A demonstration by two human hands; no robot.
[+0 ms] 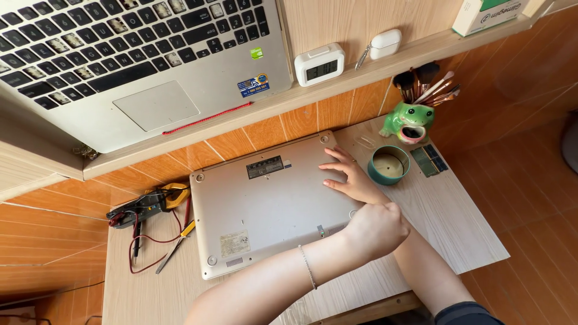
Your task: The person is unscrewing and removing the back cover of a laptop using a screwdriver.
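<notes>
Basically, upturned silver laptop (pixel 271 204) lies flat on tabletop (pixel 457 222). Right hand (pixel 349 177) presses its base, fingers spread open; left hand (pixel 376 229) fisted at the near edge, grip unclear. Risk: laptop sliding toward candle jar (pixel 388 165).

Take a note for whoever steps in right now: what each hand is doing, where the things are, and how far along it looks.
Left hand: closed in a fist at the near right edge of the upturned silver laptop; whether it holds anything is hidden.
Right hand: flat and open, pressing on the laptop's underside.
The laptop lies on the wooden table. To its left are a yellow-and-black clamp meter with red leads and yellow-handled pliers. To its right are a round green tin and two green memory sticks.
Done: laptop turned bottom up.
Left: the bottom cover is still on.
</notes>
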